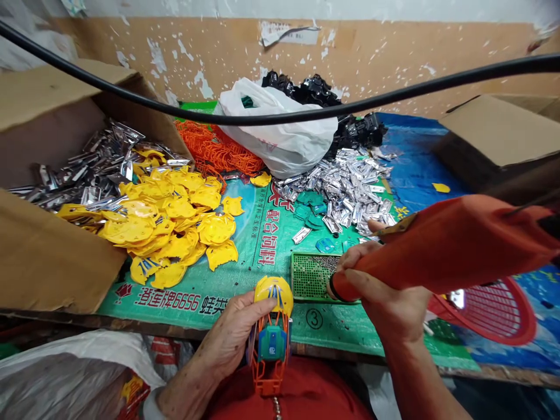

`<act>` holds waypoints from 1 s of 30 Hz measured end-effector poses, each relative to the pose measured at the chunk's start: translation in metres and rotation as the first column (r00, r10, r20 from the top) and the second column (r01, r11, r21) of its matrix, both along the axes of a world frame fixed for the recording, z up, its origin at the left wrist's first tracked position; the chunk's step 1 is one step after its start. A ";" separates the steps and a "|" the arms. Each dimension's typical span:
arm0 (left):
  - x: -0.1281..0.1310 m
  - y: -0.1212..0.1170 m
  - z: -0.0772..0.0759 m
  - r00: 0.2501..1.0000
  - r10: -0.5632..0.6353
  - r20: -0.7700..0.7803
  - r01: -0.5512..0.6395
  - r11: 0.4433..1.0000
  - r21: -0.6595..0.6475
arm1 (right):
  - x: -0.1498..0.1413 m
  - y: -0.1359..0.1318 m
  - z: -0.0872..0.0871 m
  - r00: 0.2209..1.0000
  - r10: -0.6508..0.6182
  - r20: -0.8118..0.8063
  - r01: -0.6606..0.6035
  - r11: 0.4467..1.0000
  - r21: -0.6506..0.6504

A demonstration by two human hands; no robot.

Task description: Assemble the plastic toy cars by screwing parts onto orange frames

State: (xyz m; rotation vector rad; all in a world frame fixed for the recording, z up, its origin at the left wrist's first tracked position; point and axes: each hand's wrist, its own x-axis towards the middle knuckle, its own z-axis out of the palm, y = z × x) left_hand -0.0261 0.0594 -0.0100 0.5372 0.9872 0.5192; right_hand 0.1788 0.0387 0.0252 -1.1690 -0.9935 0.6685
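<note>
Left hand [231, 332] and right hand [385, 291] closed, one item each.
Left grips one yellow-and-orange plastic toy assembly [272, 343] at the near table edge; right grips one cloth-wrapped tool [437, 251], probably a power screwdriver, its tip just beside one green screw tray [310, 277].

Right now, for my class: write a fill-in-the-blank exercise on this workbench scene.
The left hand grips a toy whose dome is ____.
The right hand holds a tool wrapped in ____ cloth.
The small mesh tray is ____.
The loose yellow pieces lie in view to the ____ of that tray.

Missing words: yellow; orange; green; left.
</note>
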 end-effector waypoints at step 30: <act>0.001 -0.007 0.002 0.998 -0.056 -0.027 0.057 0.997 0.060 | -0.004 0.004 0.027 0.983 -0.118 -0.143 0.126 0.991 0.048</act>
